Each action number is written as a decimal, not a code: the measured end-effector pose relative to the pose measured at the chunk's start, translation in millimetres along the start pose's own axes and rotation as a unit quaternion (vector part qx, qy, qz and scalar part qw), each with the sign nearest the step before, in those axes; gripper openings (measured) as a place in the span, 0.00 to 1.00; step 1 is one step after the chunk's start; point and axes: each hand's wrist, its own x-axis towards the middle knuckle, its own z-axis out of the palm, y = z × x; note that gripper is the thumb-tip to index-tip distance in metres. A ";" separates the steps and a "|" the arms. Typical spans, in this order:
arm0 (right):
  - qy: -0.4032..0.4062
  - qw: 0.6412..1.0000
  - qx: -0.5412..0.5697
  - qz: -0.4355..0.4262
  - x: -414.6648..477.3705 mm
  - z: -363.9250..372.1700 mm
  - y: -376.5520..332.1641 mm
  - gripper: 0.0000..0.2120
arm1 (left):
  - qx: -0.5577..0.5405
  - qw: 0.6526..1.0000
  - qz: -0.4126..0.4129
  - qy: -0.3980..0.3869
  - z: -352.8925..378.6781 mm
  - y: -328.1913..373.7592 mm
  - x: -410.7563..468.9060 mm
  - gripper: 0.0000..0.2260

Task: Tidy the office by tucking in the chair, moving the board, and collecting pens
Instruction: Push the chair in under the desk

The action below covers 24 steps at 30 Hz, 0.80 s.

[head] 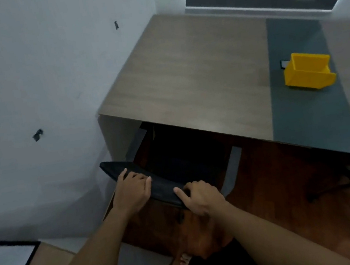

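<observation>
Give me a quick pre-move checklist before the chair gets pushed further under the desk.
1. Left hand gripping the chair backrest top: ok.
2. Right hand on the same backrest edge: ok.
3. Seat lined up with the opening under the desk: ok, front already beneath the edge.
4. Armrests clear of the desk side panel: cannot tell, too dark.
5. Floor under the desk free of obstacles: cannot tell.
6. Yellow bin away from the desk's front edge: ok.

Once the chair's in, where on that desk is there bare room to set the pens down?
The desk is bare from the wall edge to the teal strip. Only the yellow bin and a small dark item behind it crowd the strip.
</observation>
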 end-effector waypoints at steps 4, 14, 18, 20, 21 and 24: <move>0.017 1.000 -0.001 0.008 18.9 -11.6 10.1 0.46 | -0.013 1.000 -0.003 0.025 -2.0 6.6 25.0 0.26; 0.017 1.000 0.008 0.000 82.6 -64.3 42.4 0.44 | -0.019 0.999 -0.018 0.035 -22.5 33.2 105.9 0.23; 0.025 1.000 0.002 -0.003 108.6 -85.8 54.4 0.42 | -0.019 0.999 -0.021 0.037 -28.6 42.3 139.2 0.21; 0.025 1.000 0.000 -0.007 122.9 -96.5 59.5 0.41 | -0.021 0.999 -0.023 0.041 -29.5 44.9 154.1 0.21; 0.024 1.000 -0.001 -0.010 130.5 -101.2 61.5 0.40 | -0.022 0.999 -0.024 0.043 -30.0 45.5 161.5 0.21; 0.038 0.999 -0.010 -0.019 153.1 -111.8 66.2 0.39 | -0.025 0.998 -0.028 0.046 -32.4 44.5 182.7 0.20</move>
